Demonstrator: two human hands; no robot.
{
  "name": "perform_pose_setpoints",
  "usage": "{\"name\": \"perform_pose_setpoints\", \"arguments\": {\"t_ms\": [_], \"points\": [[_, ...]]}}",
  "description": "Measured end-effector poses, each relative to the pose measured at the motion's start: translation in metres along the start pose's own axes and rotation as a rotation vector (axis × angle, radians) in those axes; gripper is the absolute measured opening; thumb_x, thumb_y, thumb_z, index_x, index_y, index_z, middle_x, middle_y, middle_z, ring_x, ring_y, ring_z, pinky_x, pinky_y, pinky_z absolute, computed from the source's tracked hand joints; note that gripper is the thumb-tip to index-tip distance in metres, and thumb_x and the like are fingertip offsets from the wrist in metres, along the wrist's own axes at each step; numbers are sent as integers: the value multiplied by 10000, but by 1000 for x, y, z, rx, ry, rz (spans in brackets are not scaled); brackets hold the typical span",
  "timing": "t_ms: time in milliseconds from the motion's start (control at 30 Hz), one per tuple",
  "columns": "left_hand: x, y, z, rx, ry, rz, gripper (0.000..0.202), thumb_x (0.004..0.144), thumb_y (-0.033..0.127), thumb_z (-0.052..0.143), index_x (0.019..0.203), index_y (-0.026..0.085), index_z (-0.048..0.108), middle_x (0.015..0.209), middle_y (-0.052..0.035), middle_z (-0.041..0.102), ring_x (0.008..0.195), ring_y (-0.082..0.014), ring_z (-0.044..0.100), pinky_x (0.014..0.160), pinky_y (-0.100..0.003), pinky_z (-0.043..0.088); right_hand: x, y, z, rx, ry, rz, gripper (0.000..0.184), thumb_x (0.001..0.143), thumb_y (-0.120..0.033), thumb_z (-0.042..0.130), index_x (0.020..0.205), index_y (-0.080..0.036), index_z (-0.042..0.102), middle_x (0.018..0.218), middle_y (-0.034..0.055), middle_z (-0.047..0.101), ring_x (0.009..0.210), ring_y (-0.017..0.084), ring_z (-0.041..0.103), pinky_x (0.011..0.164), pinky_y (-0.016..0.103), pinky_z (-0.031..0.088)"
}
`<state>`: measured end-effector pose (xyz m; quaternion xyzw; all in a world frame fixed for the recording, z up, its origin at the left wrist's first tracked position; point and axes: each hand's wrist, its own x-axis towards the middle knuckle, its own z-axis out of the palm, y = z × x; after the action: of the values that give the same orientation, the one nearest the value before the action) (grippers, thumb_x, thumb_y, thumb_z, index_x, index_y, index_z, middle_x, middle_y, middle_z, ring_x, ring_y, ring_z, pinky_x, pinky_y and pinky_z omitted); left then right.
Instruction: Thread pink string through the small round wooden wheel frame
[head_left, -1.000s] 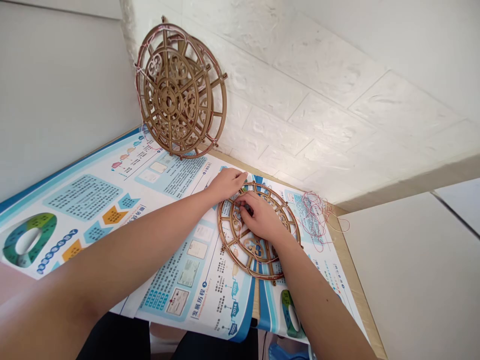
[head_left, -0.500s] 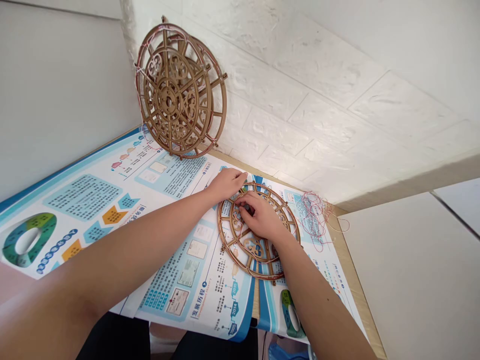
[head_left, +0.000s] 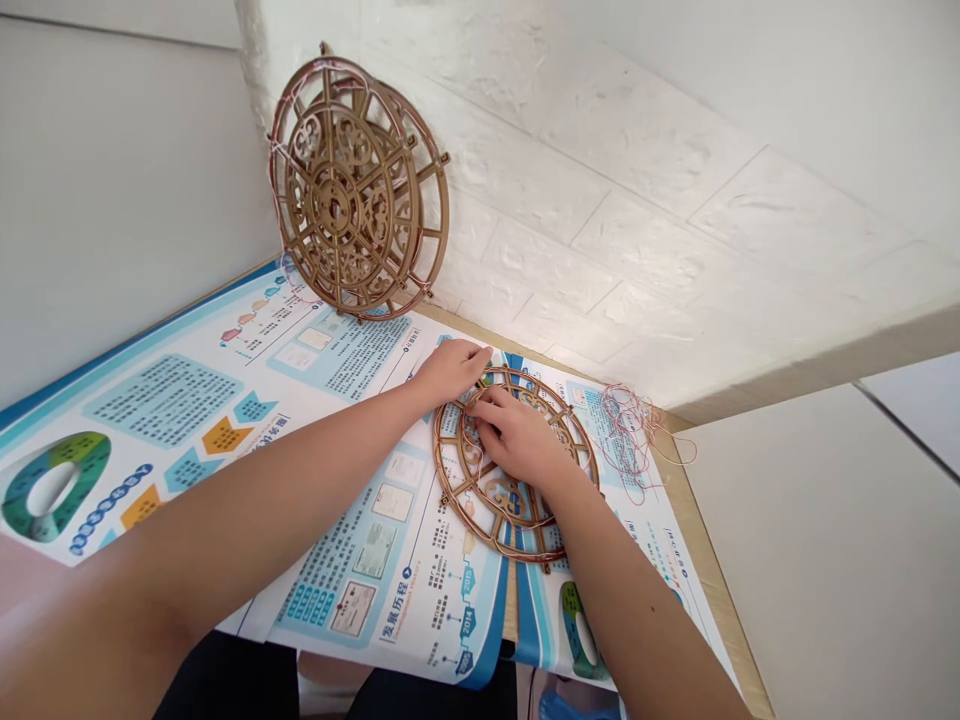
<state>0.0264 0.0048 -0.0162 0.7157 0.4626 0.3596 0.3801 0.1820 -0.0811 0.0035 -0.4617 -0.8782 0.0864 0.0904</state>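
Observation:
A round brown openwork frame (head_left: 499, 548) lies flat on the printed sheets, with thin reddish wire running along its rings. My left hand (head_left: 452, 370) is closed at the frame's far left rim; its fingertips are mostly hidden. Over the frame's upper left part, my right hand (head_left: 517, 435) has thumb and index finger pinched together on thin wire at a spoke. A pale length of that wire (head_left: 471, 455) hangs in a curve below the fingertips. Part of the frame's centre is covered by this hand.
Several similar round frames (head_left: 337, 250) lean together against the white brick-patterned wall (head_left: 600, 220) at the back left. A loose tangle of red and white wire (head_left: 628, 425) rests right of the flat frame. Printed sheets (head_left: 180, 395) cover the table. A white panel (head_left: 817, 520) stands at right.
My right fingers have drawn closer together and shifted slightly up and left at the spoke. My left hand stays at the rim. The whole view has moved a little.

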Motion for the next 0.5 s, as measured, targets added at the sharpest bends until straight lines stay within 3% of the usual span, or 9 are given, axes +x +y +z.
{"name": "perform_pose_setpoints", "arguments": {"t_ms": [167,267,333,433,500], "points": [[0,3,-2,-4,-27,15,449,930,430,368,550,197,419,566,-16,483,610,-175,462,609,-318,285,-1,1,-3,-82,8,-52,261,962,-160,450,1099,-202,669,1067,79,607,760,169,555,640,299,405],[1,5,-2,-6,-29,4,442,928,436,373,557,199,406,566,-8,477,617,-176,469,615,-315,290,-3,7,-8,-93,92,-80,262,954,-171,448,1119,-203,649,1057,90,620,790,184,574,666,307,431],[1,6,-2,-3,-32,-12,458,934,457,371,559,199,422,555,-4,471,608,-177,467,613,-316,293,-5,16,-11,-42,254,9,240,954,-190,448,1121,-198,621,1049,96,633,863,207,598,726,326,462],[1,7,-2,10,-35,-42,473,939,468,378,555,200,449,535,-3,466,596,-181,470,613,-317,304,-7,34,-10,139,502,263,262,919,-176,452,1167,-189,538,1060,94,649,928,226,612,818,363,491],[1,7,-1,13,-31,-52,470,938,460,390,554,200,462,538,-4,481,603,-185,484,618,-314,317,-8,45,-5,230,515,335,355,848,-116,447,1194,-184,489,1076,90,653,940,231,608,844,384,497]]}}
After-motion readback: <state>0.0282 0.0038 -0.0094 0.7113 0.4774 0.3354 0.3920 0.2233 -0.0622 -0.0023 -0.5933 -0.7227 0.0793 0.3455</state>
